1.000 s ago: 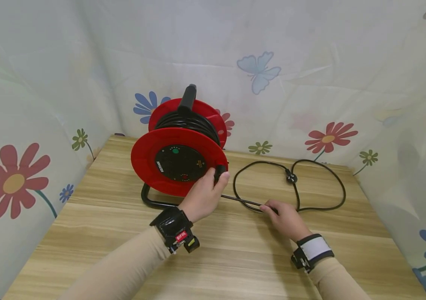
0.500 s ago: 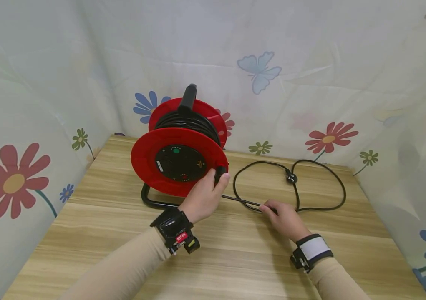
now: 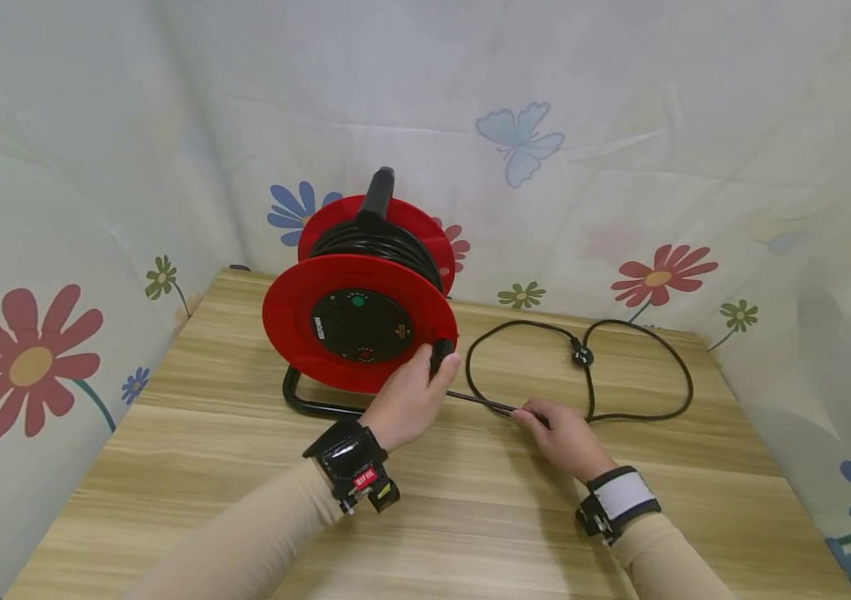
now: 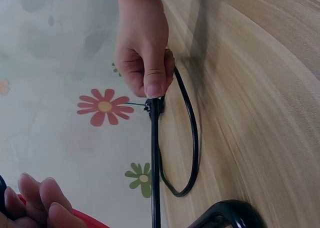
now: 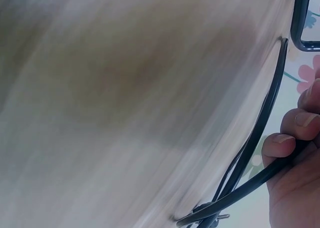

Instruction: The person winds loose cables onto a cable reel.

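Cable [image 3: 638, 412] pinched in right hand [image 3: 563, 437] grip, left hand [image 3: 406, 400] apparently clasping reel [image 3: 357, 321] knob [image 3: 440, 350]

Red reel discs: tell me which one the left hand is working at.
The front disc, the one with the black socket panel; the left hand grips the knob at its rim. The rear disc stands untouched.

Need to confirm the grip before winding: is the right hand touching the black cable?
Touching. The right wrist view shows the right hand with fingers curled round the black cable; the head view agrees.
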Demonstrator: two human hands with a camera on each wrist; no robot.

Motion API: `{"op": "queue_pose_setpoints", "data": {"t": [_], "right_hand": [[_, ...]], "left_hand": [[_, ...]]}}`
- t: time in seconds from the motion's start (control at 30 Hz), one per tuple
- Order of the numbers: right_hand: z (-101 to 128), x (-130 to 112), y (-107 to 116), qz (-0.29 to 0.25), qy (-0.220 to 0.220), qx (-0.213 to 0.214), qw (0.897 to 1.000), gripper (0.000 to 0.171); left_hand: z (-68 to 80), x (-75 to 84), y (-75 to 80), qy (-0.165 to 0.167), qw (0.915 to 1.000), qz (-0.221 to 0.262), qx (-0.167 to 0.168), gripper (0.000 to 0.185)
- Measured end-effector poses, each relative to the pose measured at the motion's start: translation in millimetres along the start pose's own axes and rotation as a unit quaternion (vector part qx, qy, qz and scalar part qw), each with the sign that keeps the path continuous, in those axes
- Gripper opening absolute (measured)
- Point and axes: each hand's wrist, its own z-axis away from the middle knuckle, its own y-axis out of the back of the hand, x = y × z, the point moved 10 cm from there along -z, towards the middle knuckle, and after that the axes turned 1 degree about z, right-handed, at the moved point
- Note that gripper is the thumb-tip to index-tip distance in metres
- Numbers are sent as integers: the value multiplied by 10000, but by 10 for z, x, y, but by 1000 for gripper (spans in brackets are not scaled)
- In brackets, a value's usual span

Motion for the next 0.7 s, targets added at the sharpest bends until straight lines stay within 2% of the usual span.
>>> {"op": "queue_pose_setpoints", "data": {"t": [0.23, 0.7], "right_hand": [[-27, -42, -33, 21, 51, -36, 10000, 24], [-65, -108, -68, -113, 126, -55, 9998, 25]], "left_hand": [[20, -92, -55, 104, 9999, -94, -75, 46], [74, -244, -116, 213, 9997, -62, -98, 51]]}}
